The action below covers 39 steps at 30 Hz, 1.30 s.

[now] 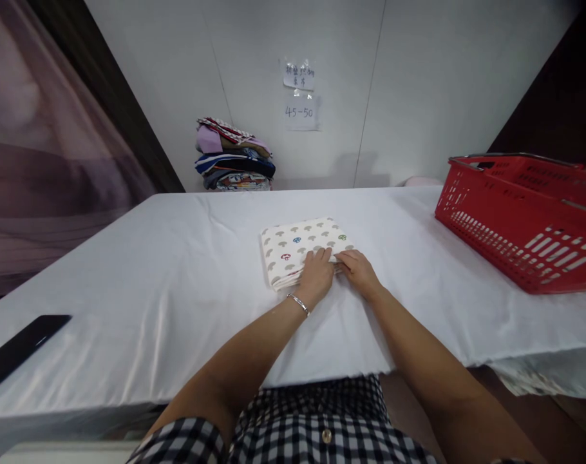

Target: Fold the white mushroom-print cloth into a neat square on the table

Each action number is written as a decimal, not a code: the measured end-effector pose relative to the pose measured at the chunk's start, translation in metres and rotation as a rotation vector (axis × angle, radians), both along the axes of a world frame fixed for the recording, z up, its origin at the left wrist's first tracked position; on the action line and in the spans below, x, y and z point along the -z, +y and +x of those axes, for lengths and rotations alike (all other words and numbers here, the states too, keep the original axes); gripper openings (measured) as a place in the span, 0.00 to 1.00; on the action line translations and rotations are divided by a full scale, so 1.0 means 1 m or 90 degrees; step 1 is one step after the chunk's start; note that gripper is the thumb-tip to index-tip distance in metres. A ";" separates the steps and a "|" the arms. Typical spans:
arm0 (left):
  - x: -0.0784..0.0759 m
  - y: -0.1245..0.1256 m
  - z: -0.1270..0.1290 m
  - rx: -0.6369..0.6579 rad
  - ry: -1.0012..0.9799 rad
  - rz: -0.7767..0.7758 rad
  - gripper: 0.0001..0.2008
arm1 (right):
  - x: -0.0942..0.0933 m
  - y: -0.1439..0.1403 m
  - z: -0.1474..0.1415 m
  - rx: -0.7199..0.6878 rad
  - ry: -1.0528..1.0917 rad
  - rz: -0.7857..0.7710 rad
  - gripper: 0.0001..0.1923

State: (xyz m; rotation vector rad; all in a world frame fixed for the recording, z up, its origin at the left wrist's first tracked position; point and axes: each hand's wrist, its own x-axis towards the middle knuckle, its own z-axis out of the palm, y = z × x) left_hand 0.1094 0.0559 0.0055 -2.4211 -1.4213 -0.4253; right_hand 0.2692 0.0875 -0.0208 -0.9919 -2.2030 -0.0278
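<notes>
- White panelled wall (418,77) fills the background, with two taped paper notes (300,96), one reading "45-50".
- Wide table (129,270) under a smooth white sheet, softly creased, runs from the wall to the person's checked shirt (312,432).
- Red plastic basket (525,219), rigid and slotted with a metal handle, sits at the table's right edge.
- Stack of folded clothes (232,154), mixed colours, rests against the wall at the far edge.
- Dark flat object (20,348), glossy, lies at the near left; I cannot tell what it is.
- Folded cloth (297,248), soft white fabric printed with small mushrooms, lies as a layered rectangle in the table's middle.
- Left hand (316,274), with a thin silver bracelet (299,304), presses flat, fingers extended, on the cloth's near edge.
- Right hand (359,269) lies beside it, fingers flat on the cloth's near right corner, gripping nothing that shows.
- Risk, as I judge it: the loose layers could slip apart or skew if the hands push unevenly, since the sheet beneath is slick.
</notes>
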 end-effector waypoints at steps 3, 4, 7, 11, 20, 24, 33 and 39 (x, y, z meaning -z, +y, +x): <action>0.003 0.002 -0.002 0.043 0.001 0.016 0.15 | -0.001 -0.001 -0.001 0.011 0.003 -0.001 0.13; 0.005 0.002 -0.003 0.060 -0.002 0.025 0.15 | -0.001 -0.002 -0.001 0.013 0.006 -0.001 0.13; 0.011 0.000 -0.007 0.089 -0.017 0.040 0.15 | -0.001 -0.002 -0.001 0.006 0.012 -0.003 0.13; 0.016 -0.001 -0.009 0.065 -0.037 0.030 0.13 | -0.001 -0.003 -0.001 -0.006 0.023 0.000 0.13; 0.018 -0.004 -0.014 0.058 -0.047 0.057 0.11 | -0.001 -0.006 0.004 -0.025 0.060 -0.016 0.15; 0.017 -0.006 -0.022 0.048 -0.043 0.067 0.11 | 0.000 -0.007 0.006 -0.035 0.077 -0.031 0.16; 0.014 -0.001 -0.025 0.016 -0.060 0.062 0.12 | 0.001 -0.007 0.005 -0.014 0.084 -0.043 0.15; 0.017 -0.007 -0.025 0.046 -0.052 0.053 0.12 | 0.001 -0.008 0.006 -0.026 0.098 -0.043 0.16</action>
